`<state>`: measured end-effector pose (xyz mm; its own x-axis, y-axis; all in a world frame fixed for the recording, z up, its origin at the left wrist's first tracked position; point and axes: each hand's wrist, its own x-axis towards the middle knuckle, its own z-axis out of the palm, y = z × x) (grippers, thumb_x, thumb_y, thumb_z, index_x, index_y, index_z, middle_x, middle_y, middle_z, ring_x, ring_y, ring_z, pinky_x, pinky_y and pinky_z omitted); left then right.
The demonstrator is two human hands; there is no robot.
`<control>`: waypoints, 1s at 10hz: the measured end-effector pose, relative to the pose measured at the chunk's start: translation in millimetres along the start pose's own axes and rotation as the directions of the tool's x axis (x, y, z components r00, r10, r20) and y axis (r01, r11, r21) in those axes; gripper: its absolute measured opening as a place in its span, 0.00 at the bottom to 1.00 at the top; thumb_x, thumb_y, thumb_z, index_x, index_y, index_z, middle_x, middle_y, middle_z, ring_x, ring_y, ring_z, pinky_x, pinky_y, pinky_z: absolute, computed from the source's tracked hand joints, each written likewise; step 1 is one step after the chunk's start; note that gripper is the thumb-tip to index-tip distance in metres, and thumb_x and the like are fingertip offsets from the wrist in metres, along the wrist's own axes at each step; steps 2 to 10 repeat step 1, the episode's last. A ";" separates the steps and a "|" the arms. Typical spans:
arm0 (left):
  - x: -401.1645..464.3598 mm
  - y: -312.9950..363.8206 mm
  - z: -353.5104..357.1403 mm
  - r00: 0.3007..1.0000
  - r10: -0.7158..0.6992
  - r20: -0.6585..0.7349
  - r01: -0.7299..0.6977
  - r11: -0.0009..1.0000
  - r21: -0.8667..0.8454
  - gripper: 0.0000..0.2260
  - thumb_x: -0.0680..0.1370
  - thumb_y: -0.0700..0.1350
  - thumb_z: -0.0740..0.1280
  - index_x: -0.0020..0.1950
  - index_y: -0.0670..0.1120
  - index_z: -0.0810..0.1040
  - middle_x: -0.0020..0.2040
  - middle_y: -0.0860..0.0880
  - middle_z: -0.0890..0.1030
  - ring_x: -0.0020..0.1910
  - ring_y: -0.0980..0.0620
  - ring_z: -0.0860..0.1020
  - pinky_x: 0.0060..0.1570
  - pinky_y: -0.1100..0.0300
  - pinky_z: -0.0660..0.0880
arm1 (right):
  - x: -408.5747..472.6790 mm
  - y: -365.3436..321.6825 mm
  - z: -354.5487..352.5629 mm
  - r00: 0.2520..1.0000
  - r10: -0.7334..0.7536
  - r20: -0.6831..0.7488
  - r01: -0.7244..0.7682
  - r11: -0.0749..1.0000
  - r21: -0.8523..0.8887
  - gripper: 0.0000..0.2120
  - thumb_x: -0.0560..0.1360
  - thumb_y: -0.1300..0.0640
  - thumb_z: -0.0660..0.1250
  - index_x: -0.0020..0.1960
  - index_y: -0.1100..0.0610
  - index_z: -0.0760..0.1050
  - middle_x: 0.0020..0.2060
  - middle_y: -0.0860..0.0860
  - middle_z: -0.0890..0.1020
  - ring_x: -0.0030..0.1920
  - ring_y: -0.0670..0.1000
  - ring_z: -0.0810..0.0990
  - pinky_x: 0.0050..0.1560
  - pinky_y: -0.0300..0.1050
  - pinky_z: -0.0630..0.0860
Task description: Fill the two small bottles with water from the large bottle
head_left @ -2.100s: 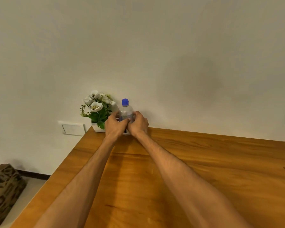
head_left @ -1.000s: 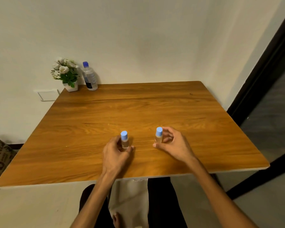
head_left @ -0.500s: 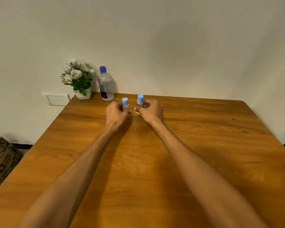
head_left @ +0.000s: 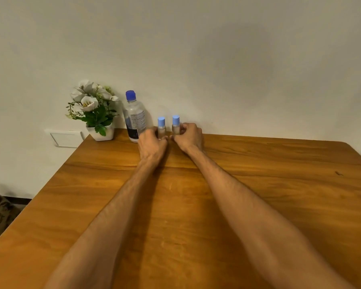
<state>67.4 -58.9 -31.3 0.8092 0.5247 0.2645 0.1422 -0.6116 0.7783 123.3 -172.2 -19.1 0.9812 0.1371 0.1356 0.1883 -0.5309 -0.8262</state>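
Reaching far across the table (head_left: 258, 205), two bare arms are stretching toward the wall. The left hand (head_left: 151, 146) is curling its fingers around one small bottle (head_left: 161, 128). The right hand (head_left: 189, 137) is curling its fingers around the other small bottle (head_left: 175, 127). Both hands are holding tight, not spread wide. The two little bottles are standing up straight, side by side, at the far edge of the table near the wall. They are clear and round, and each one is wearing a light blue cap. I cannot tell if anything is inside them.

The large bottle (head_left: 134, 119) is standing just to the left of them, close to the left hand. It is clear plastic, tall and round, with a darker blue cap and a label with small print on it. Its cap is on.

A small white pot with white flowers and green leaves (head_left: 94, 113) is sitting in the corner, just beside the large bottle. The table is smooth brown wood with wavy lines running across it. The wall (head_left: 238, 69) behind is plain and pale. A flat white plate (head_left: 64, 138) is sitting low on the wall.
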 end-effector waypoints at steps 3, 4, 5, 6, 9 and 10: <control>-16.6 4.5 -4.6 0.998 -0.057 0.012 0.056 0.998 0.027 0.14 0.80 0.42 0.72 0.64 0.40 0.81 0.57 0.42 0.85 0.55 0.44 0.84 0.61 0.47 0.83 | -12.8 1.6 -9.4 0.998 0.056 -0.005 -0.056 0.998 0.006 0.27 0.71 0.51 0.82 0.67 0.57 0.80 0.59 0.53 0.86 0.59 0.53 0.84 0.52 0.43 0.79; -16.6 4.5 -4.6 0.998 -0.057 0.012 0.056 0.998 0.027 0.14 0.80 0.42 0.72 0.64 0.40 0.81 0.57 0.42 0.85 0.55 0.44 0.84 0.61 0.47 0.83 | -12.8 1.6 -9.4 0.998 0.056 -0.005 -0.056 0.998 0.006 0.27 0.71 0.51 0.82 0.67 0.57 0.80 0.59 0.53 0.86 0.59 0.53 0.84 0.52 0.43 0.79; -16.6 4.5 -4.6 0.998 -0.057 0.012 0.056 0.998 0.027 0.14 0.80 0.42 0.72 0.64 0.40 0.81 0.57 0.42 0.85 0.55 0.44 0.84 0.61 0.47 0.83 | -12.8 1.6 -9.4 0.998 0.056 -0.005 -0.056 0.998 0.006 0.27 0.71 0.51 0.82 0.67 0.57 0.80 0.59 0.53 0.86 0.59 0.53 0.84 0.52 0.43 0.79; -16.6 4.5 -4.6 0.998 -0.057 0.012 0.056 0.998 0.027 0.14 0.80 0.42 0.72 0.64 0.40 0.81 0.57 0.42 0.85 0.55 0.44 0.84 0.61 0.47 0.83 | -12.8 1.6 -9.4 0.998 0.056 -0.005 -0.056 0.998 0.006 0.27 0.71 0.51 0.82 0.67 0.57 0.80 0.59 0.53 0.86 0.59 0.53 0.84 0.52 0.43 0.79; -16.6 4.5 -4.6 0.998 -0.057 0.012 0.056 0.998 0.027 0.14 0.80 0.42 0.72 0.64 0.40 0.81 0.57 0.42 0.85 0.55 0.44 0.84 0.61 0.47 0.83 | -12.8 1.6 -9.4 0.998 0.056 -0.005 -0.056 0.998 0.006 0.27 0.71 0.51 0.82 0.67 0.57 0.80 0.59 0.53 0.86 0.59 0.53 0.84 0.52 0.43 0.79; -16.6 4.5 -4.6 0.998 -0.057 0.012 0.056 0.998 0.027 0.14 0.80 0.42 0.72 0.64 0.40 0.81 0.57 0.42 0.85 0.55 0.44 0.84 0.61 0.47 0.83 | -12.8 1.6 -9.4 0.998 0.056 -0.005 -0.056 0.998 0.006 0.27 0.71 0.51 0.82 0.67 0.57 0.80 0.59 0.53 0.86 0.59 0.53 0.84 0.52 0.43 0.79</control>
